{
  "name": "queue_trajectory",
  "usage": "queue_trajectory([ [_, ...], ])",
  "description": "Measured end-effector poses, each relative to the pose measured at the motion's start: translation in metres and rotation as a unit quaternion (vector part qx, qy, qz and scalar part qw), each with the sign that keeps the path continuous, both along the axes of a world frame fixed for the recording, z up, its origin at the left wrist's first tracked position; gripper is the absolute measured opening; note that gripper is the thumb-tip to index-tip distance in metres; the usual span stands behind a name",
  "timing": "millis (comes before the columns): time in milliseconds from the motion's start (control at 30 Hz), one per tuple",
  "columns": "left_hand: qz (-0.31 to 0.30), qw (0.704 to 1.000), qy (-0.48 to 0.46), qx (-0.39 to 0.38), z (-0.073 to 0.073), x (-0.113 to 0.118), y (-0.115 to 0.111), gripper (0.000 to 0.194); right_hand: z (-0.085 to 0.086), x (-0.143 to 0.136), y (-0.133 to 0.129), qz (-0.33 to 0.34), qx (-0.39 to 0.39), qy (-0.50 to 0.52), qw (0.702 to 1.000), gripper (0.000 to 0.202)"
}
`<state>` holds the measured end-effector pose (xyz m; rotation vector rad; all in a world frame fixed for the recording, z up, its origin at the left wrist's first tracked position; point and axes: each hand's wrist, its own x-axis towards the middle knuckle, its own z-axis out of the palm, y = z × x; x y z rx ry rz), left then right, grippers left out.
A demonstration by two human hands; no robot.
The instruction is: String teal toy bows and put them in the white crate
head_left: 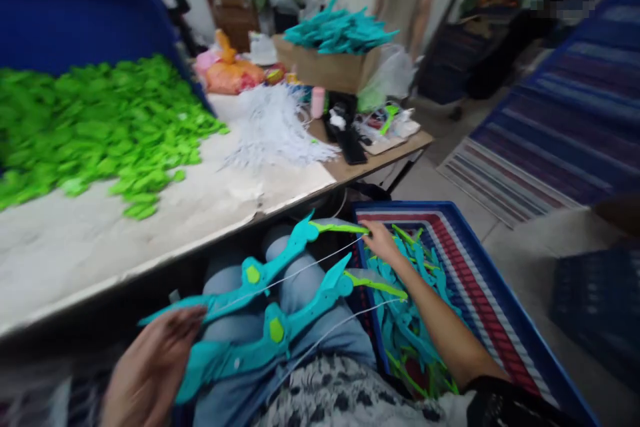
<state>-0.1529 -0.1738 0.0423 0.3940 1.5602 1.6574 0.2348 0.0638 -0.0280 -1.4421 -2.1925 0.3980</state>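
Apparently positioning a toy [300,233], right hand [383,243] pinches its tip; left hand [150,363] at the far end, hold unclear; shifting calls for a free cord [327,257].

smooth matt plastic teal pieces [313,310]; cardboard box [320,70]; denim cloth trousers [333,330].

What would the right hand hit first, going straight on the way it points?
Past the green strip it holds, the right hand would probably meet the table; depth is unclear, so it might pass underneath.
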Motion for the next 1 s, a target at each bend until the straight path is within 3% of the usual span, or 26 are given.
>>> queue_trajectory([
  [33, 0.016, 0.999, -0.034, -0.010, -0.003, 0.013, -0.003, 0.037, 0.006, -0.010, 0.001, 0.007, 0.015, -0.013, 1.000, 0.033],
  [100, -0.016, 0.997, -0.067, -0.025, -0.007, 0.037, -0.004, 0.038, 0.019, -0.043, -0.001, 0.033, 0.061, 0.000, 0.998, 0.029],
  [200, -0.125, 0.991, -0.038, -0.035, -0.013, 0.062, -0.001, 0.034, 0.034, -0.115, -0.019, 0.179, 0.089, 0.038, 0.979, 0.027],
  [267, -0.176, 0.983, 0.039, -0.035, -0.018, 0.070, -0.001, 0.023, 0.036, -0.167, -0.042, 0.327, 0.067, 0.020, 0.942, 0.027],
  [333, -0.189, 0.971, 0.142, -0.033, -0.026, 0.073, -0.005, 0.017, 0.032, -0.212, -0.065, 0.445, 0.050, -0.033, 0.893, 0.031],
  [433, -0.185, 0.949, 0.247, -0.060, -0.045, 0.072, -0.016, 0.015, 0.018, -0.259, -0.089, 0.533, 0.052, -0.124, 0.835, 0.046],
  [567, -0.210, 0.925, 0.292, -0.126, -0.062, 0.073, -0.032, 0.015, 0.006, -0.281, -0.101, 0.541, 0.069, -0.213, 0.811, 0.053],
  [667, -0.193, 0.945, 0.225, -0.135, -0.059, 0.071, -0.038, 0.013, 0.008, -0.282, -0.093, 0.532, 0.030, -0.205, 0.821, 0.061],
  [767, -0.138, 0.987, 0.041, -0.068, -0.043, 0.062, -0.037, 0.018, 0.017, -0.280, -0.067, 0.551, -0.093, -0.159, 0.814, 0.071],
  [867, -0.035, 0.992, -0.113, 0.043, -0.020, 0.044, -0.032, 0.022, 0.023, -0.282, -0.030, 0.572, -0.264, -0.101, 0.770, 0.059],
  [933, 0.053, 0.988, -0.109, 0.099, -0.006, 0.030, -0.029, 0.021, 0.023, -0.284, -0.008, 0.562, -0.366, -0.066, 0.739, 0.053],
  [1000, 0.134, 0.982, -0.047, 0.121, 0.004, 0.014, -0.027, 0.021, 0.022, -0.288, 0.007, 0.537, -0.444, -0.048, 0.715, 0.057],
])
